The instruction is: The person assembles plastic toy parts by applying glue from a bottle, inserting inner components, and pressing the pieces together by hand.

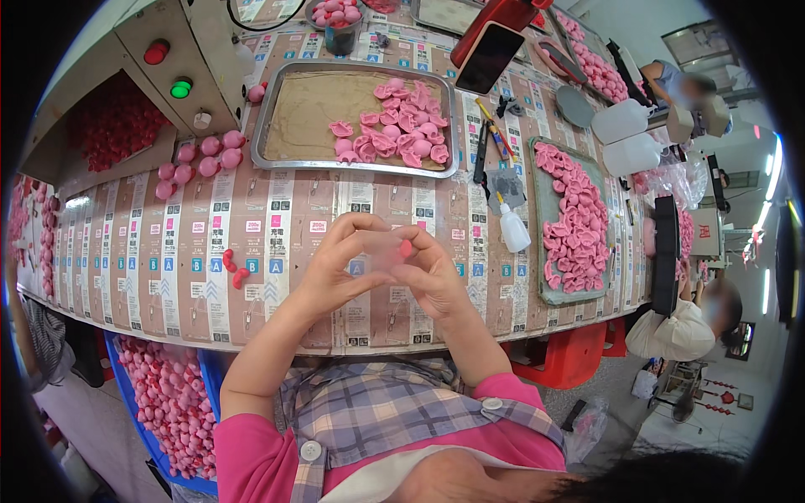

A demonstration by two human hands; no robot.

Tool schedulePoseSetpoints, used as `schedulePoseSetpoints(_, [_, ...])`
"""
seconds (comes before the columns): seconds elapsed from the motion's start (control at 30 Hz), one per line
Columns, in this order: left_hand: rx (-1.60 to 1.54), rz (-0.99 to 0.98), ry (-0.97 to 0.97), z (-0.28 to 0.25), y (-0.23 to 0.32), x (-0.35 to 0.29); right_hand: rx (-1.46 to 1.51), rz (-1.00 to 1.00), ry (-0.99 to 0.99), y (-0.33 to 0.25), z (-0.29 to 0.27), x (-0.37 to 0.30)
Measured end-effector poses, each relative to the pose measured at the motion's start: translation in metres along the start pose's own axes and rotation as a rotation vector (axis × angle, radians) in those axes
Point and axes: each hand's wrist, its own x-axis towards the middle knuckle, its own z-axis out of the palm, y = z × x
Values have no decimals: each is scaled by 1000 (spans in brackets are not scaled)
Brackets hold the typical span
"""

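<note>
Above the front middle of the table, both my hands meet at the fingertips. My left hand (342,261) is closed around a rounded pink piece (383,250), smeared by motion and partly hidden by fingers. A small red piece (407,248) shows at the fingertips of my right hand (433,275), which is closed on it against the pink one. Whether the two pieces are joined, I cannot tell. Several loose red curved pieces (236,268) lie on the table to the left of my hands. Pink balls with red parts (208,156) stand in rows farther back on the left.
Beyond my hands sits a metal tray (270,155) with pink shell-shaped pieces and balls. Another tray (579,295) of pink pieces is at right, near a white squeeze bottle (514,230). A metal box machine (189,50) stands at left. Below it is a blue crate (126,381) of balls.
</note>
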Motion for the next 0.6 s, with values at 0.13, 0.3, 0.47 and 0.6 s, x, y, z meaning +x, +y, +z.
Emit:
schedulePoseSetpoints(0.13, [31,-14,-13,-1,0,-1,194,66,-27,3,-2,3])
schedulePoseSetpoints(0.3, [28,-2,-3,-1,0,1,-7,-59,29,8,-1,0])
schedulePoseSetpoints(0.47, [30,13,-5,-1,2,0,-248,-209,47,10,-2,-2])
schedulePoseSetpoints(0.6, [0,32,-6,-2,0,0,-243,-196,34,11,-6,-2])
